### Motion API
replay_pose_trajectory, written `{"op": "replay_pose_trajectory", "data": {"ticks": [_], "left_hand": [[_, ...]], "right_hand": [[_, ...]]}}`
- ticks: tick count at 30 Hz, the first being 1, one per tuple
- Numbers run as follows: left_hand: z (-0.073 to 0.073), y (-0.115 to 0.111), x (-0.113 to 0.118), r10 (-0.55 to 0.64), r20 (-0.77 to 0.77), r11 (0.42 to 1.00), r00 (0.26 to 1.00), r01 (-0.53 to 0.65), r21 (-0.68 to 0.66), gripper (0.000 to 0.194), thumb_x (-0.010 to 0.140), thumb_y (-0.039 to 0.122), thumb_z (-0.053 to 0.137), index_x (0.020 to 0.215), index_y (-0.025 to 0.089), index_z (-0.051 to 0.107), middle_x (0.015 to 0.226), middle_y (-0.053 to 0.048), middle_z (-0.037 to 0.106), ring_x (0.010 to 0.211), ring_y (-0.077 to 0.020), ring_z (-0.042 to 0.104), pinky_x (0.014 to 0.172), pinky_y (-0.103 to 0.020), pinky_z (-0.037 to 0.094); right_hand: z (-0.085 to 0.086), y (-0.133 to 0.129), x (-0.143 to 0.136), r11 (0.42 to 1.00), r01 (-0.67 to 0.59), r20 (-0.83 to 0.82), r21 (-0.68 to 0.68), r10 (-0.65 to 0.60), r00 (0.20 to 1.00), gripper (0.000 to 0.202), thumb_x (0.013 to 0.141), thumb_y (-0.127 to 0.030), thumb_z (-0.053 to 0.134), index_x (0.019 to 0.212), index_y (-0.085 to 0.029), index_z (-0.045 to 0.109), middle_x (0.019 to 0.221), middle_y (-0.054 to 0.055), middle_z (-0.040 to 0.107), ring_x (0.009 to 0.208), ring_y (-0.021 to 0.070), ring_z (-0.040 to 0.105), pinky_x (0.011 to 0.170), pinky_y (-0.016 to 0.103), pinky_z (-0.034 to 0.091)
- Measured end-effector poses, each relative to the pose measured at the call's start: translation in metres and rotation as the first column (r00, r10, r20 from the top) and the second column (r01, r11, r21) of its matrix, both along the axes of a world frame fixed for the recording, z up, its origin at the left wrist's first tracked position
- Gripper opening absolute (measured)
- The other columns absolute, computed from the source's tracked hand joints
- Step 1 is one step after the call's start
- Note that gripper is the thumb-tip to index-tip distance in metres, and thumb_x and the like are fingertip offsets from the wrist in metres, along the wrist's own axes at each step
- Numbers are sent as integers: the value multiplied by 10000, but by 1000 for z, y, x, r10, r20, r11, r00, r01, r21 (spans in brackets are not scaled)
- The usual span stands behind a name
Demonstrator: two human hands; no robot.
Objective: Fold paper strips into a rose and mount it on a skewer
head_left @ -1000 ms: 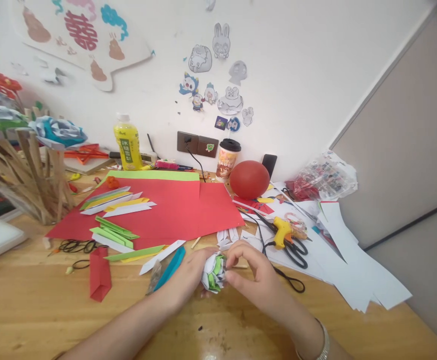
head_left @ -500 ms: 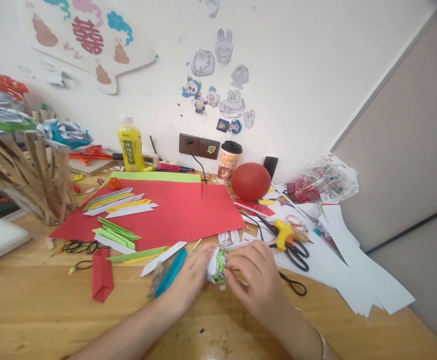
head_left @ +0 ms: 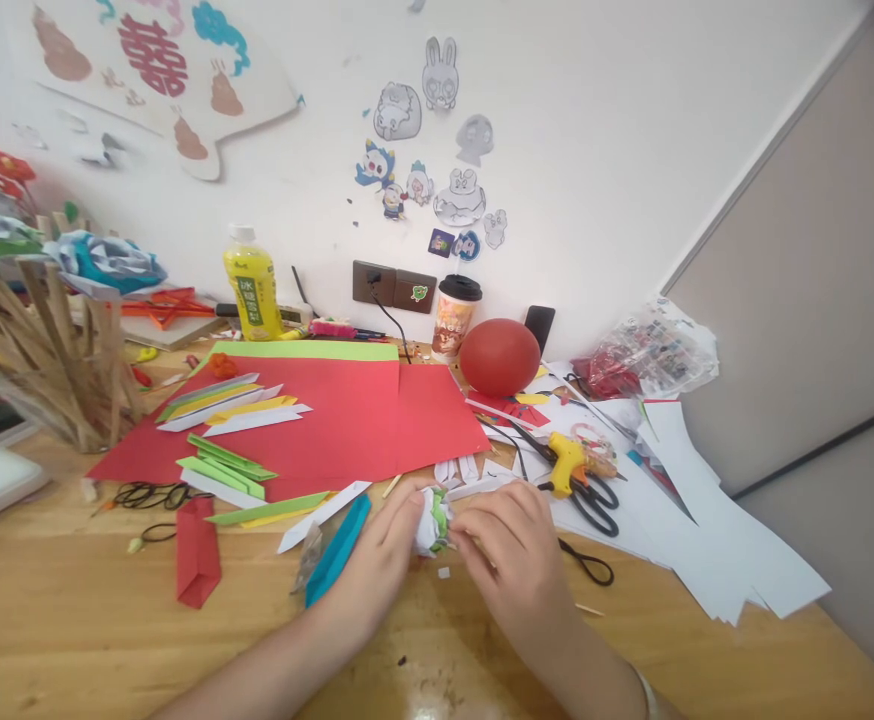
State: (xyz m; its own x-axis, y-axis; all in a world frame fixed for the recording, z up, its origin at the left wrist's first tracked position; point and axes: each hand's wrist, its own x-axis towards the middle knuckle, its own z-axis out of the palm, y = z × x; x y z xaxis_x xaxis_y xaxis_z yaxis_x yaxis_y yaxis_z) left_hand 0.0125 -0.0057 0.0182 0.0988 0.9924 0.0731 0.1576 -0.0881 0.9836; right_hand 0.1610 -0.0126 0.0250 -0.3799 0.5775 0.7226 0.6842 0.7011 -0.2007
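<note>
Between my hands is a small white and green paper flower [head_left: 432,522], held just above the wooden table. My left hand [head_left: 383,545] is closed around its left side. The fingers of my right hand [head_left: 508,540] are pinched at the flower's right edge, and their tips touch its petals. Left of my left hand lie a folded blue paper strip [head_left: 339,552] and a crumpled greyish piece [head_left: 307,560]. A tiny white scrap [head_left: 444,573] rests on the table below the flower.
Red paper sheets [head_left: 347,425] carry folded strips [head_left: 227,405]. A yellow glue gun [head_left: 568,463], black-handled scissors [head_left: 596,506] and white paper [head_left: 737,540] lie at right. Behind stand a red balloon [head_left: 500,358], a cup [head_left: 455,318] and a yellow bottle [head_left: 252,285].
The flower has turned slightly in my hands, showing more white and less green. My view has shifted a little; both hands stay at the flower.
</note>
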Motion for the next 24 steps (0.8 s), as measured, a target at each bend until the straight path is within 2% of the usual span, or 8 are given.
{"op": "replay_pose_trajectory", "data": {"ticks": [4,10,15,17,18,20,22,24], "left_hand": [[1,0,1,8,4,999,1000,-8,32,240,839,368,338,703,235,485,769,-9,601,767,-190,536,798,-268,445],[0,0,1,-5,7,1000,1000,5,26,235,849,344,346,807,234,550,898,-18,650,899,-198,566,840,-262,443],[-6,-2,0,-6,4,999,1000,6,34,279,862,329,353,1018,238,566,1130,-15,622,1135,-195,491,908,-253,418],[-6,-2,0,-18,5,1000,1000,18,18,297,873,338,347,1049,229,560,1148,-23,614,1169,-197,465,921,-258,411],[-5,-2,0,-25,10,1000,1000,25,12,304,879,346,342,1054,225,558,1140,-28,616,1162,-199,469,920,-261,411],[-3,-2,0,-31,19,1000,999,31,1,309,886,362,336,1050,221,556,1107,-32,624,1114,-198,497,906,-264,417],[-1,-2,0,-27,22,1000,999,27,-8,314,886,372,332,1037,214,558,1068,-36,631,1048,-199,526,883,-268,425],[0,-1,0,-24,22,1000,999,24,-12,315,882,370,337,1031,206,562,1046,-40,635,1003,-199,541,877,-276,426]], "right_hand": [[-1,1,-1,999,12,-57,-41,-14,998,141,870,-132,506,769,-197,580,741,11,637,709,173,487,662,327,348],[-1,2,-1,997,24,-45,-72,-28,999,153,863,-132,499,744,-200,567,721,3,619,697,169,488,659,318,340],[-1,3,-3,993,82,72,86,-89,993,185,856,-104,465,718,-193,551,670,17,598,658,171,477,672,330,343],[-2,3,-3,994,68,67,80,-73,995,186,854,-100,466,722,-191,560,678,19,606,660,170,486,684,334,350],[-1,3,-3,999,51,23,20,-51,998,175,852,-111,476,726,-192,566,694,18,610,672,169,496,686,330,359],[-1,3,-2,983,-20,-134,-185,-5,991,146,842,-144,508,726,-198,578,719,12,610,706,166,520,681,311,388],[1,4,-1,905,-130,-306,-406,-1,952,119,820,-172,538,715,-199,586,732,8,602,731,160,543,681,292,420],[2,6,0,787,-229,-425,-573,-47,904,101,794,-197,557,696,-193,582,725,6,591,720,154,551,673,281,439]]}}
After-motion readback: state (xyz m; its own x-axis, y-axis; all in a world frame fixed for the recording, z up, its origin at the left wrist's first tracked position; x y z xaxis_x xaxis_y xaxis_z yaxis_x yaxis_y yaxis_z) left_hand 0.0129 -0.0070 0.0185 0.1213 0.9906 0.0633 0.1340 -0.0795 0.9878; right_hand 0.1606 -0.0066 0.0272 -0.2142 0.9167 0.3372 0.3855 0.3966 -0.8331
